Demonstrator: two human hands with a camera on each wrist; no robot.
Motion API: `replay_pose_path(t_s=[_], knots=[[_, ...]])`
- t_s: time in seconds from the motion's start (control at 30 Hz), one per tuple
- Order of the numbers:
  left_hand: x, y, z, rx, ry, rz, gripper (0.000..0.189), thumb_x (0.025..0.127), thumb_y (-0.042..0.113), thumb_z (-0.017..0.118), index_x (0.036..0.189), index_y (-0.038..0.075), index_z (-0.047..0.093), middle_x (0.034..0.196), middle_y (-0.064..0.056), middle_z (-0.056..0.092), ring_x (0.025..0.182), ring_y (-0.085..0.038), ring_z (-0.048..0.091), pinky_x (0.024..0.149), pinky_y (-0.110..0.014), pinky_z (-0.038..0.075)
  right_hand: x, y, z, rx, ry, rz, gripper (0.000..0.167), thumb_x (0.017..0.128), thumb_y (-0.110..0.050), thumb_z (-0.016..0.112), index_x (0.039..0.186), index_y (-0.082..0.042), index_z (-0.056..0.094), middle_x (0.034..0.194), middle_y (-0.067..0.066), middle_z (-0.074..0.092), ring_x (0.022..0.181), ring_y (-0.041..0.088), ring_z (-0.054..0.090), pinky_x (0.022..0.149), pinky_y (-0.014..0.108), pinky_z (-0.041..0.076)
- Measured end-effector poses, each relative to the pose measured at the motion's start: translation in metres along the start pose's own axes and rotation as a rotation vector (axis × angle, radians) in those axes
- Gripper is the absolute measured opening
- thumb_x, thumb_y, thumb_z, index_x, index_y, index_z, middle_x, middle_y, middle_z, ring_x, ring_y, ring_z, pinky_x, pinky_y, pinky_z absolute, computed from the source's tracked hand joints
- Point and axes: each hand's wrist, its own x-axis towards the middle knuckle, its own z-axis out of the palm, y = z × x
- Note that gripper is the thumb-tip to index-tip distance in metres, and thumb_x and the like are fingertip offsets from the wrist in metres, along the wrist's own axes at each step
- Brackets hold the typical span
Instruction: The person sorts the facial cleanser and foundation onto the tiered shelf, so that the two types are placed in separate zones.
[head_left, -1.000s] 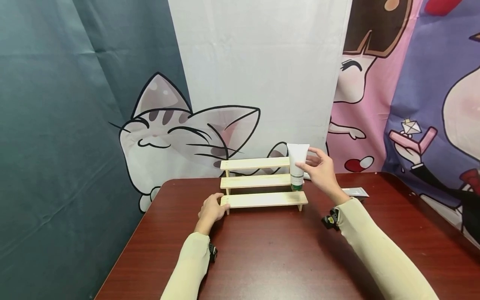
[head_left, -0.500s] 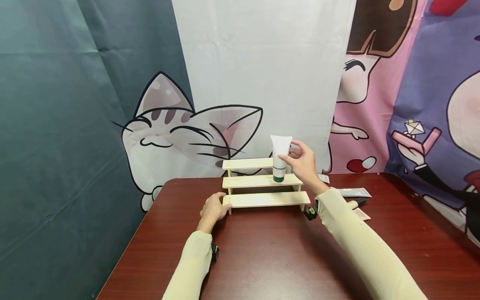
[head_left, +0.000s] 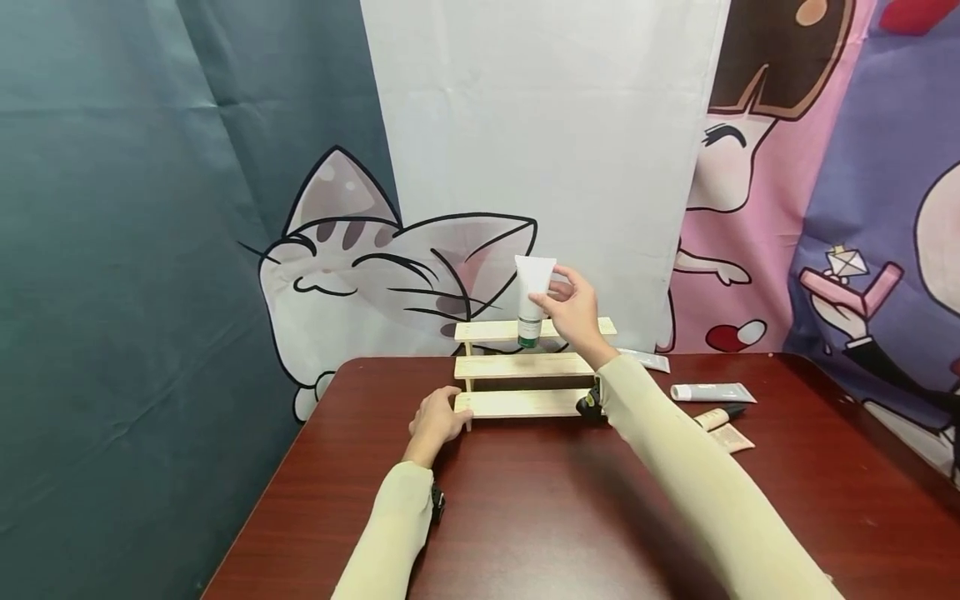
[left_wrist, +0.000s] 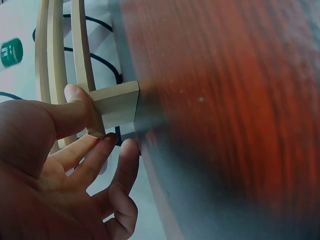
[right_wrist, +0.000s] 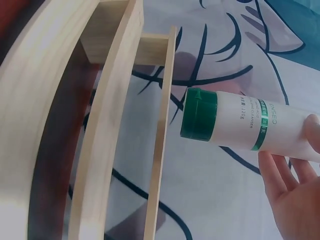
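Note:
A white cleanser tube (head_left: 531,292) with a green cap hangs upright, cap down, in my right hand (head_left: 573,312). In the right wrist view the thumb and fingers pinch the tube (right_wrist: 245,120) near its far end, and the green cap (right_wrist: 199,114) is apart from the top shelf board (right_wrist: 162,115). My left hand (head_left: 437,421) grips the left end of the lowest board of a three-step wooden shelf (head_left: 517,404). In the left wrist view the thumb lies on one face of that board (left_wrist: 82,50) and fingers touch its other side.
On the reddish-brown table (head_left: 525,508), right of the shelf, lie a grey-white tube (head_left: 712,392), a cream tube with a black cap (head_left: 720,417), a beige tube (head_left: 731,438) and another pale tube (head_left: 647,360). A printed cartoon curtain (head_left: 600,167) hangs behind the table.
My right hand has carried the white tube left and up, from in front of the shelf's right end to near the top board's middle. The left hand keeps its grip on the shelf.

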Motion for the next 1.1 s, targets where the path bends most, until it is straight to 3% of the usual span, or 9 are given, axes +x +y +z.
replay_pose_path(t_s=[0.43,0.67,1.1], knots=[[0.002,0.004,0.004,0.002,0.031,-0.011,0.051,0.086,0.035,0.078,0.133,0.026,0.062,0.136,-0.005,0.06,0.111,-0.037,0.061,0.087,-0.055,0.044,0.02,0.007,0.04,0.013,-0.07,-0.003,0.055,0.084,-0.002,0.077,0.135,-0.002,0.054,0.114,0.025,0.068,0.097,0.036,0.07,0.076,0.031,0.057],[0.0,0.003,0.0,0.01,0.047,-0.021,0.052,0.085,0.034,0.079,0.133,0.025,0.063,0.135,-0.004,0.06,0.111,-0.037,0.061,0.086,-0.055,0.045,0.028,0.004,0.063,-0.035,-0.101,0.0,0.055,0.084,-0.004,0.078,0.134,-0.003,0.055,0.113,0.023,0.069,0.095,0.035,0.069,0.079,0.036,0.057],[-0.002,0.004,0.0,0.038,0.032,-0.031,0.051,0.086,0.035,0.078,0.133,0.025,0.062,0.135,-0.003,0.06,0.106,-0.035,0.063,0.083,-0.053,0.047,0.034,0.008,0.078,-0.069,-0.129,0.017,0.053,0.085,-0.002,0.076,0.133,-0.001,0.054,0.114,0.025,0.068,0.099,0.038,0.068,0.085,0.044,0.055]])
